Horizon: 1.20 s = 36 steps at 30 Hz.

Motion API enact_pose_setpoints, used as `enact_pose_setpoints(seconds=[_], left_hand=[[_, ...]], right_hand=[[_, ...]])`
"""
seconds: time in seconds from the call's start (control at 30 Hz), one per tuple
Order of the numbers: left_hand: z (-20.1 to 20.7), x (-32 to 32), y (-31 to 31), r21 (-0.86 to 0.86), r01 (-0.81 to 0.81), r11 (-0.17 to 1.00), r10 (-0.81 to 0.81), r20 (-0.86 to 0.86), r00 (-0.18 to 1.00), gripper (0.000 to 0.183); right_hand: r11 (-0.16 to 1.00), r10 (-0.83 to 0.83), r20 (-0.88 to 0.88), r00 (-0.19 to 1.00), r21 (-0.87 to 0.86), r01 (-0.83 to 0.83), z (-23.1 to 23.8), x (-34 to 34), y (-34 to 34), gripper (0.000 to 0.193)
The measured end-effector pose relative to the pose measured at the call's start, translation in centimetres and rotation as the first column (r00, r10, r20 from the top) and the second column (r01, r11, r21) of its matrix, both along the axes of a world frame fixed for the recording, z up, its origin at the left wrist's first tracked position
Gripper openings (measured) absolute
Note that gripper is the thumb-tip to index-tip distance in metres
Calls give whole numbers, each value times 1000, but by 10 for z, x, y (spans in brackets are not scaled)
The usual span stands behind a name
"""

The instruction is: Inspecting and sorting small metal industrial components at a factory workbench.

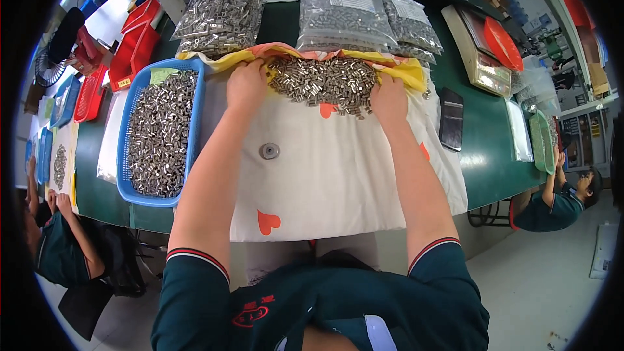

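Observation:
A heap of small metal cylinders (325,81) lies at the far end of a white cloth with orange hearts (325,175) spread over the green table (487,149). My left hand (247,84) rests at the heap's left edge, fingers curled against the parts and the cloth's yellow border. My right hand (389,99) sits at the heap's right edge, fingers bent into the parts. Both hands flank the pile. Whether either one grips parts or cloth is hidden by the fingers. A small round metal disc (269,151) lies alone on the cloth between my forearms.
A blue basket (133,123) full of the same metal parts stands left of the cloth. Clear bags of parts (224,6) (341,13) lie behind the heap. A black phone (450,119), a scale with an orange dish (487,49) and a green basket (541,140) are at right. Other seated people work at left (58,240) and right (559,201).

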<state>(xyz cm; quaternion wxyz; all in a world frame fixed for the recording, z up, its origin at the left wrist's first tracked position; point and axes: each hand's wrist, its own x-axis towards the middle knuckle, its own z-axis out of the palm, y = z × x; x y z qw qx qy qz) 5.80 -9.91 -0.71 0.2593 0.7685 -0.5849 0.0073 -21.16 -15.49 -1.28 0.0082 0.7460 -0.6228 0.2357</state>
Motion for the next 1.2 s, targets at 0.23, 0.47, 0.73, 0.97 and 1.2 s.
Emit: enact_pose_setpoints(seconds=[0.23,0.47,0.73,0.97,1.2], left_hand=[[-12,-33,-15,-80,22,997,-19,46,999,24],[-4,-69,-13,-53,127,990,-130,-54,990,18],[11,-34,-3,-196,246,949,-258,-40,965,19],[1,-6,-6,114,-58,992,37,183,982,21],[-13,-31,1,-97,118,988,-112,56,992,16]], right_hand=[[999,-31,-159,987,-15,29,-7,32,-12,22],[993,78,62,995,80,-83,5,64,11,19],[966,255,65,965,16,-257,18,42,3,16],[990,0,-315,949,131,44,2,-6,-30,17],[978,190,52,980,77,-194,8,27,-4,14]])
